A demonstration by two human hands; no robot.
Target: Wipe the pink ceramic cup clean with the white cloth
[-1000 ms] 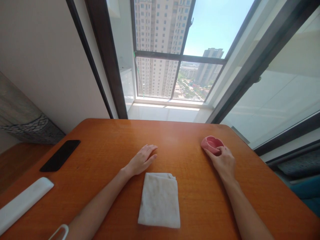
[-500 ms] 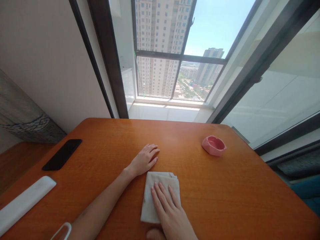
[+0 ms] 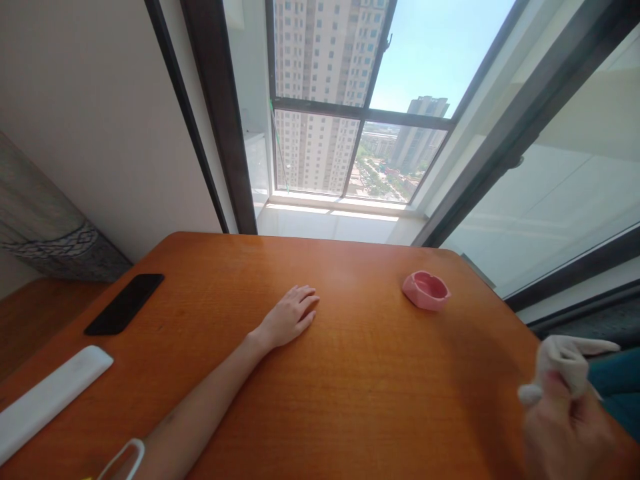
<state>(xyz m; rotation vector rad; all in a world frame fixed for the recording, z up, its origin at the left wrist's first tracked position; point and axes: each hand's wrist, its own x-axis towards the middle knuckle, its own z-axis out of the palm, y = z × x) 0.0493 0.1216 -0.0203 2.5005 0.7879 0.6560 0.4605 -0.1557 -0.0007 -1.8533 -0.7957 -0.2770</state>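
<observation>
So, left hand [image 3: 289, 319]: lies palm down on the bench [image 3: 380, 393], forearm running in from the lower left, fingers pointing toward the window [image 3: 320, 150] and slightly spread.

Left grip: apart and relaxed, clamped on nothing; the hand touches only the bench.

Right hand [image 3: 565, 427]: raised at the lower right of view, near the bench's right edge and close to the camera, slightly blurred, with the fingers curled.

Right grip: closed on the cloth [image 3: 563, 360], pinching it; the exact finger placement is hidden in the folds.

Cloth: white, bunched up, with one corner sticking out to the right and a fold hanging to the left, held above the bench in the right hand.

Ashtray [image 3: 426, 291]: pink, notched rim, upright on the far right of the bench, well apart from both hands.

Other things: a black phone [image 3: 124, 304] and a white bar [image 3: 50, 400] lie on the bench's left side; a white loop [image 3: 140, 455] shows at the bottom edge.

Changes: half a second earlier the cloth lay folded on the bench, under the right hand's flat fingers, just in front of the left hand. It has since gone up and to the right, bunched in that hand. The left hand has stayed put, and so has the ashtray.
</observation>
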